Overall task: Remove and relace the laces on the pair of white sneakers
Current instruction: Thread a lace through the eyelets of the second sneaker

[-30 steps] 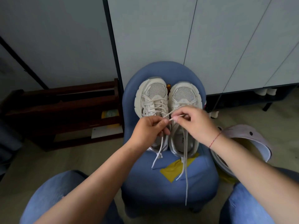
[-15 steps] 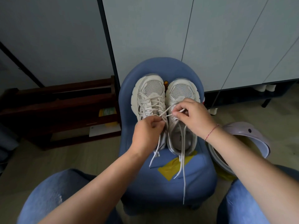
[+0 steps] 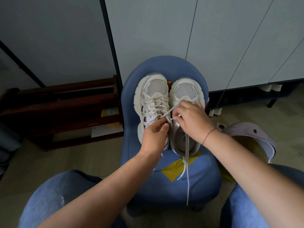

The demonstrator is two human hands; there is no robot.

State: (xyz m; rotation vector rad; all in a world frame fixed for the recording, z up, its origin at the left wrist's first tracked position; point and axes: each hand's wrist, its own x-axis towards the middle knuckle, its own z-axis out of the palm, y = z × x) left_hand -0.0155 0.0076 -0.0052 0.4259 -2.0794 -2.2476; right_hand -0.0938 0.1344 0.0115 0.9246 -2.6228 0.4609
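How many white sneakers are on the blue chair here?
2. The left sneaker lies on the chair under the left hand; the right sneaker beside it under the right hand. Both hands pinch a lace. No more seem hidden.

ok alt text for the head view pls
A person's left hand and right hand pinch a white shoelace over two white mesh sneakers side by side on a small blue padded chair. Loose lace ends hang over the seat.

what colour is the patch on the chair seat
Yellow; the patch shows best in the head view.
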